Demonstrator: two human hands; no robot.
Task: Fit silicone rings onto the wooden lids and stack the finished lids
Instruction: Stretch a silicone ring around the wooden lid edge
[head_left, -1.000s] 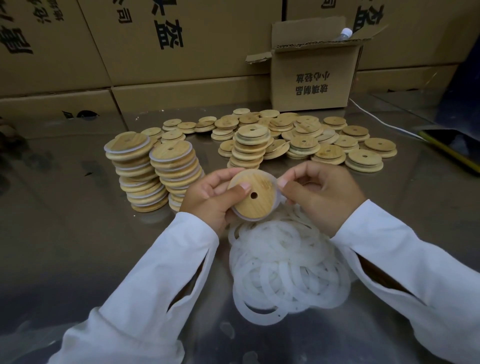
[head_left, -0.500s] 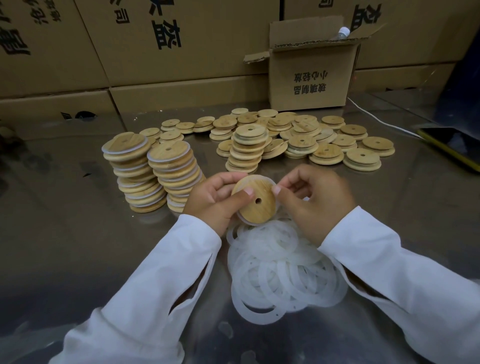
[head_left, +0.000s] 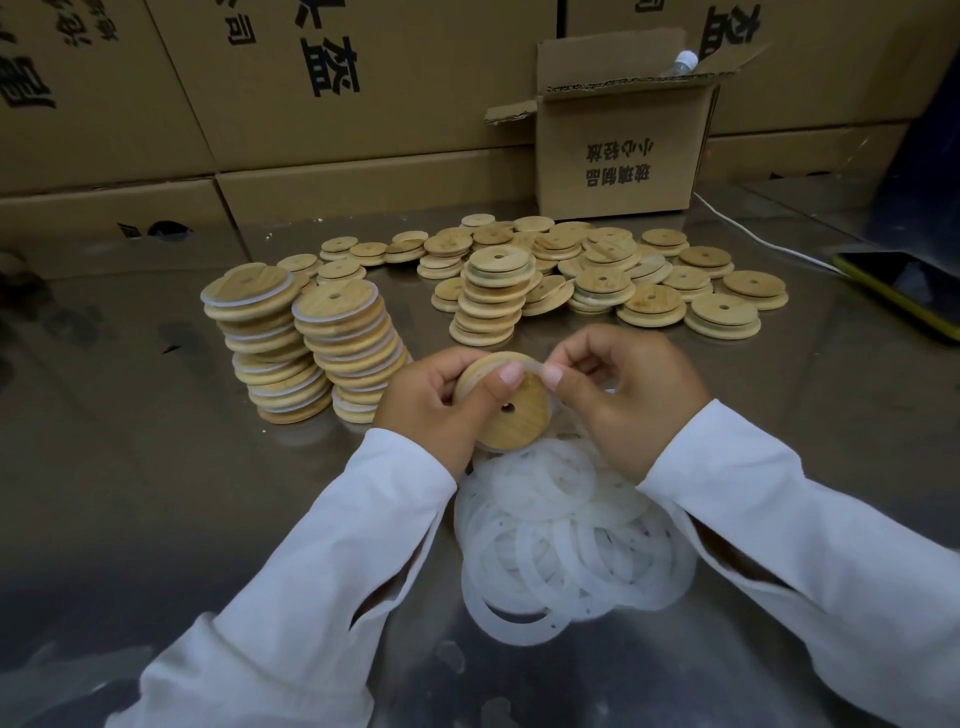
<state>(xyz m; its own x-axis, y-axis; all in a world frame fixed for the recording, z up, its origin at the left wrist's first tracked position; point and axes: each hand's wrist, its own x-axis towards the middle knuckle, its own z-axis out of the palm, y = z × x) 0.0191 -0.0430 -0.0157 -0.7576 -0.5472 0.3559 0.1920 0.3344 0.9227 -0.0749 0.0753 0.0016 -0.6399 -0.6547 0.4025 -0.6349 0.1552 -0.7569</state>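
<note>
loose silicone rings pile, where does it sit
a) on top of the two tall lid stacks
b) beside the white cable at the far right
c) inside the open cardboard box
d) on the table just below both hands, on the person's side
D: the pile of loose rings lies on the table just below the left hand, which holds a wooden lid, and the right hand, which pinches a ring at the lid's edge.

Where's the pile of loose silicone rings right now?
In the head view the ring pile lies on the table at lower centre, just below the held lid, between the left sleeve and the right sleeve.
</note>
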